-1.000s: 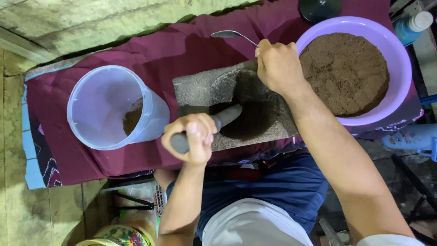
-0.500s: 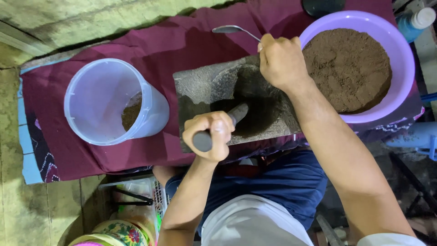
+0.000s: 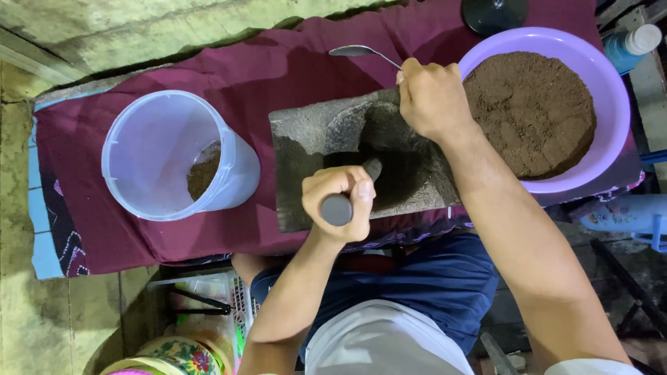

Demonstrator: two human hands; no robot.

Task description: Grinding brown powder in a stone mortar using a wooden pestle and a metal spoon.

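1. The left hand [image 3: 340, 198] is clamped around a grey stone pestle [image 3: 347, 198], its tip down in the stone mortar [image 3: 313, 146].
2. The right hand [image 3: 431, 97] pinches a metal spoon [image 3: 354, 51] over the mortar's far edge.
3. A purple bowl [image 3: 615, 118] of brown powder sits right; a clear tub [image 3: 153, 153] sits left on the maroon cloth [image 3: 264, 62].

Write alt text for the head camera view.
Seen from above, a person's left hand grips a grey pestle in a stone mortar while the right hand holds a spoon. A purple bowl of brown powder sits right, a clear bucket left, on a maroon cloth.
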